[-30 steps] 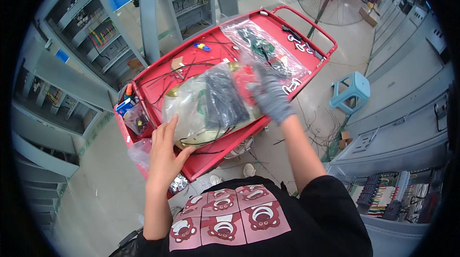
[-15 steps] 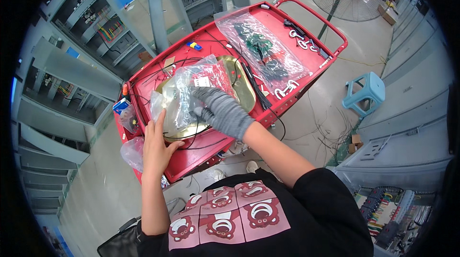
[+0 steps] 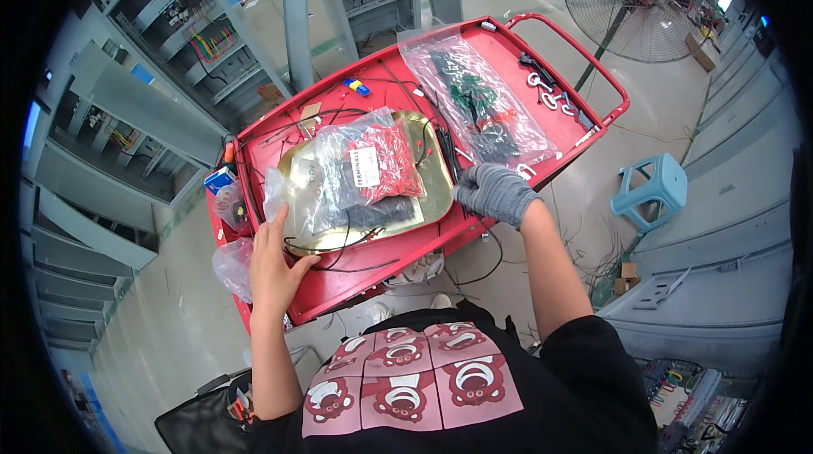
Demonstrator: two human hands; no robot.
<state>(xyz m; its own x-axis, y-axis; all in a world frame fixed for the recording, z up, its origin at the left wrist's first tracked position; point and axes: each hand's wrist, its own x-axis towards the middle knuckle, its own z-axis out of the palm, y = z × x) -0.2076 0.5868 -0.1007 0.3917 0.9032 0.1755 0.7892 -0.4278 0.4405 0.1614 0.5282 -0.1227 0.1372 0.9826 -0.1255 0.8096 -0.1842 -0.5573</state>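
My bare left hand (image 3: 278, 266) rests at the lower left of a gold tray (image 3: 439, 168), fingers stretched along the edge of a clear plastic bag (image 3: 301, 191) and thumb spread apart. On the tray lie a labelled clear bag of small red terminals (image 3: 394, 164) and, partly beneath it, a bag of dark pieces (image 3: 383, 213). My right hand (image 3: 495, 193), in a grey knit glove, is just right of the tray, over the lower end of a bundle of black cables (image 3: 446, 149). Its fingers are bent together; what is between them is hidden.
The red cart (image 3: 542, 56) also carries a clear bag of dark and green pieces (image 3: 474, 98), white hook-shaped parts (image 3: 549, 98) and a blue-and-yellow item (image 3: 356, 87). A blue stool (image 3: 650, 187) and a large fan (image 3: 628, 1) stand to the right; open cabinets (image 3: 199, 39) stand left.
My right hand has moved right, off the bags to the black cables, uncovering the red terminals. My left hand stays at the bag's edge. The view has shifted slightly.
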